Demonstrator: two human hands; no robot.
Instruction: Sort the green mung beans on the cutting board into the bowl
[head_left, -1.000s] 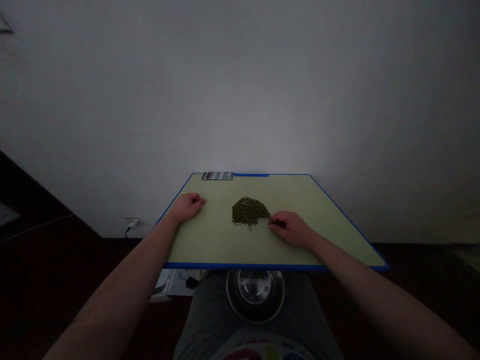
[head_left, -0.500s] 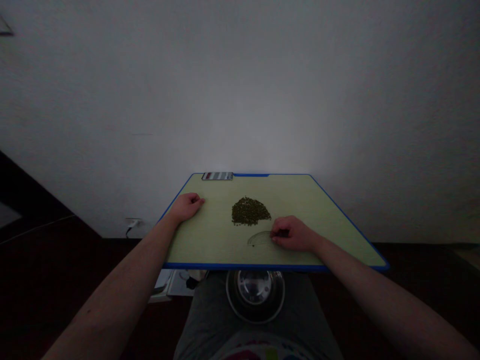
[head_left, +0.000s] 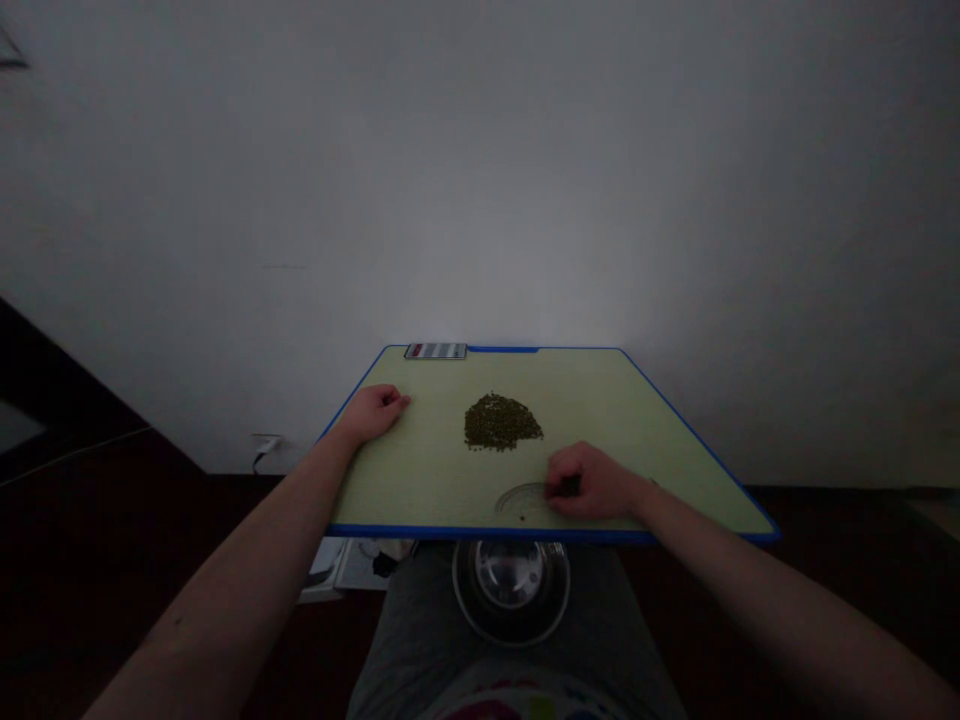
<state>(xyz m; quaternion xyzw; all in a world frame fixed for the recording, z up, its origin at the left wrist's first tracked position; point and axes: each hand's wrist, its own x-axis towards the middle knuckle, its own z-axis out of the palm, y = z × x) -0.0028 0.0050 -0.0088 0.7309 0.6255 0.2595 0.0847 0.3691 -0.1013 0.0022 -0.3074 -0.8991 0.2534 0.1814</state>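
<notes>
On the pale tabletop point(head_left: 427, 470) lies a heap of small green-brown beans or seeds point(head_left: 499, 422). A clear protractor point(head_left: 520, 493) is pinched at its right end in my right hand point(head_left: 589, 482), its curved side facing the heap. Close to the front edge sits one loose bean point(head_left: 523, 518), just below the protractor. My left hand point(head_left: 371, 412) rests at the left side of the tabletop, fingers curled closed, with nothing visible in them.
A phone point(head_left: 436, 351) with a lit screen lies at the back left edge. Below the blue front edge, a metal bowl point(head_left: 511, 632) sits on my lap. A pale wall point(head_left: 495, 200) stands behind, with a plug point(head_left: 268, 442) low on the left.
My right hand and the protractor have moved toward the front edge, and the loose bean has come nearer that edge and slightly right. My left hand stays put.
</notes>
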